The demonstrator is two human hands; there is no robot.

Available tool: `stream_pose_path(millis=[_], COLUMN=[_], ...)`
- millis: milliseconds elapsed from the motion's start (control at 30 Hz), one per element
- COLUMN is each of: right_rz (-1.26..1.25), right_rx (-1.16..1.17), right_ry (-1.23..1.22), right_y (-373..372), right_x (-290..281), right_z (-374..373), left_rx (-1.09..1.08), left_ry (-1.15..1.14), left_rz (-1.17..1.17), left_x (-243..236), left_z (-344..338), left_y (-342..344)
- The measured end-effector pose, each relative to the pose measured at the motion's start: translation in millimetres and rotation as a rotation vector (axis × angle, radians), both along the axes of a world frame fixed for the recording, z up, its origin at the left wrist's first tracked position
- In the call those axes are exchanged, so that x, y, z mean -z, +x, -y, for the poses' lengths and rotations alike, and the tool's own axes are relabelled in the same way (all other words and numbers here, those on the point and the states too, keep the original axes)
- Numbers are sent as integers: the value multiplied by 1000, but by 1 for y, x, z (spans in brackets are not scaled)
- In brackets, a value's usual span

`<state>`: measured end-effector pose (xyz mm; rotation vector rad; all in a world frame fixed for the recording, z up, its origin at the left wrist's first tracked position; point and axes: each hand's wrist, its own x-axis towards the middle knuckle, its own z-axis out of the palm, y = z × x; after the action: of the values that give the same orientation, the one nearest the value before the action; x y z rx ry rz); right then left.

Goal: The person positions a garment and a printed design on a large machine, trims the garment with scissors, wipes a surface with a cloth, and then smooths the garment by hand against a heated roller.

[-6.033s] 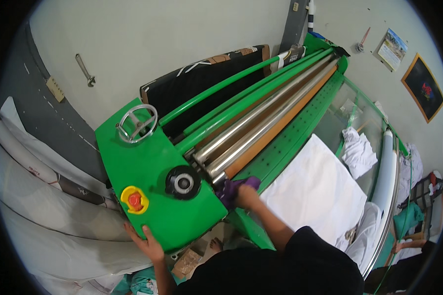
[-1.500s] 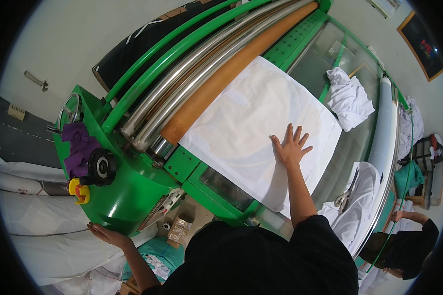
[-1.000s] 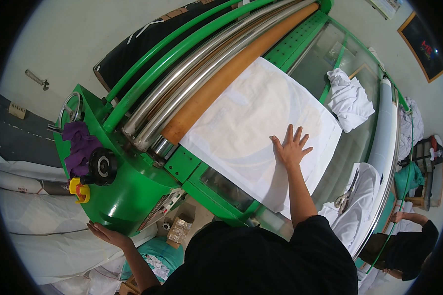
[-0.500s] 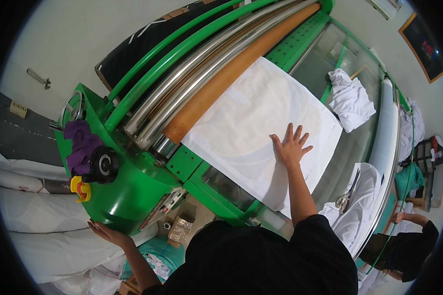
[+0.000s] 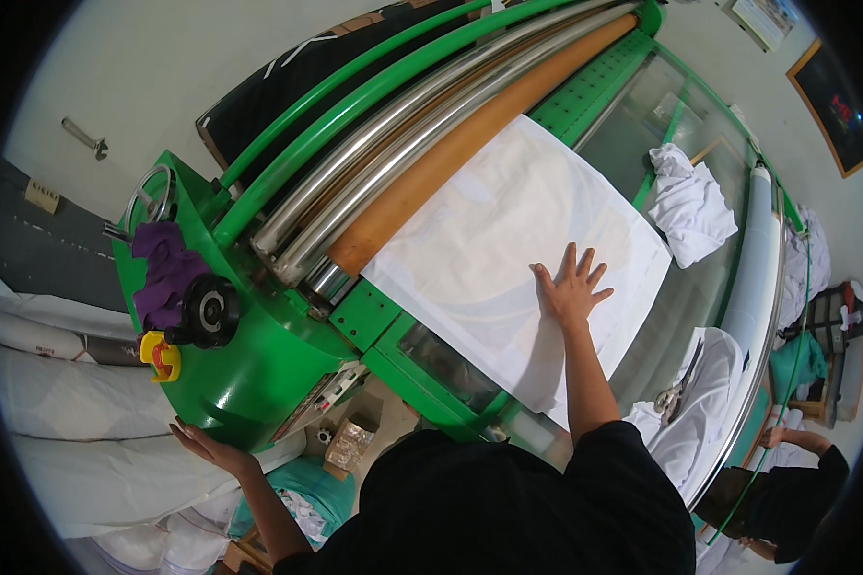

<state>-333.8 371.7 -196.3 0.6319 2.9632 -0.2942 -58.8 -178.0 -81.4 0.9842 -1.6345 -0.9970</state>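
At the left, above the left grip (image 5: 211, 450), stand the yellow ring (image 5: 170, 356), the purple cloth (image 5: 163, 278) and the black knob (image 5: 211, 311), all on the green housing (image 5: 259, 374). The left grip is just beside the lower edge of this housing; whether it touches, I cannot tell. Its fingers are nearly straight and close together, pointing up and left. I see nothing held in it.

More to the right, the orange roller (image 5: 431, 196) lies up and left from the right grip (image 5: 573, 295), with its long axis going from lower left to upper right. Between them is the sheet (image 5: 489, 225). It lies flat, almost square, mostly up and left from the right grip, and reaches to the roller. The right grip is on it and the left grip is well apart. The right grip is palm down, its fingers spread wide over the sheet, grasping nothing; its forearm comes up from below, leaning a little left.

Right and up from this grip is the crumpled cloth (image 5: 692, 206); right and below, the scissors (image 5: 669, 395); farther right, the white roll (image 5: 753, 273).
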Motion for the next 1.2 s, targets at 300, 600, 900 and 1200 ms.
stream_pose_path(millis=[300, 600, 900, 1200], right_rz=[-90, -299, -302, -202], right_rx=[-130, -605, -729, -666], right_ry=[30, -122, -100, -12], right_y=[-15, -82, -114, -68], right_x=[6, 19, 11, 15], right_z=[11, 105, 143, 98], left_rx=[348, 1216, 1223, 1219], left_ry=[-631, -639, -791, -925], left_rz=[225, 197, 565, 672], left_x=[-49, 91, 150, 142], left_z=[-123, -233, -235, -251], left_y=[-48, -280, -343, -300])
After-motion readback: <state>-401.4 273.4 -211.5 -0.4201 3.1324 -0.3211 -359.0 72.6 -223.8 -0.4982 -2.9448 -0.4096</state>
